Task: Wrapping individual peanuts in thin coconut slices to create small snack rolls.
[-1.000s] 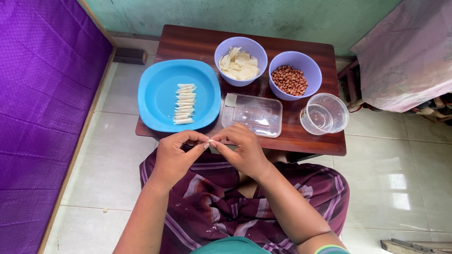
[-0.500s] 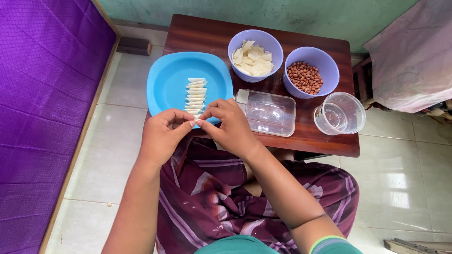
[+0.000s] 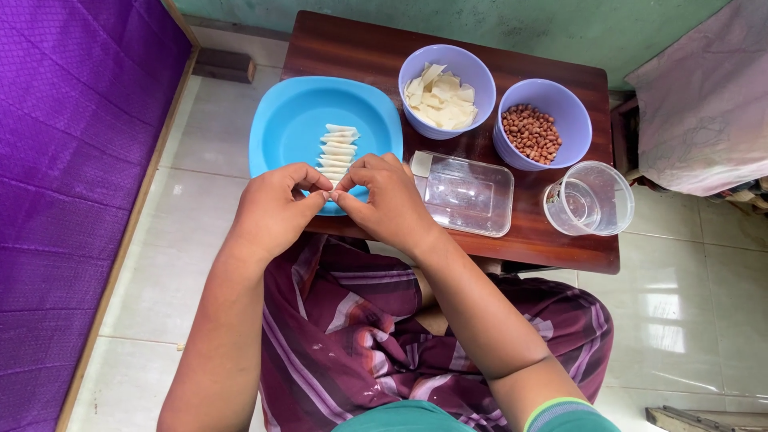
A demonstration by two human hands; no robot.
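Nearest the camera, a lap covered in maroon cloth with pale stripes (image 3: 360, 336) lies under both forearms. The left hand (image 3: 272, 212) and the right hand (image 3: 384, 200) meet over the near edge of the blue plate (image 3: 280, 136), thumbs and forefingers pinched together on a small pale piece of wrapper (image 3: 330, 196); only a sliver of it shows between the fingertips, so its shape is hard to make out.

Just beyond the fingers, a row of rolled wrappers (image 3: 338, 148), thin, off-white and pointed at the ends, lies stacked down the middle of the smooth, rounded-square plate. To its right sits a clear rectangular plastic lid (image 3: 468, 192), shallow and glossy, with a small pale square at its left corner. Further right stands a clear round plastic cup (image 3: 590, 200).

At the far side of the dark, polished wooden table (image 3: 352, 48) stand two lilac bowls: one bowl of flat wrapper sheets (image 3: 444, 96), loosely heaped, and one bowl of peanuts (image 3: 534, 132), reddish-brown and matte.
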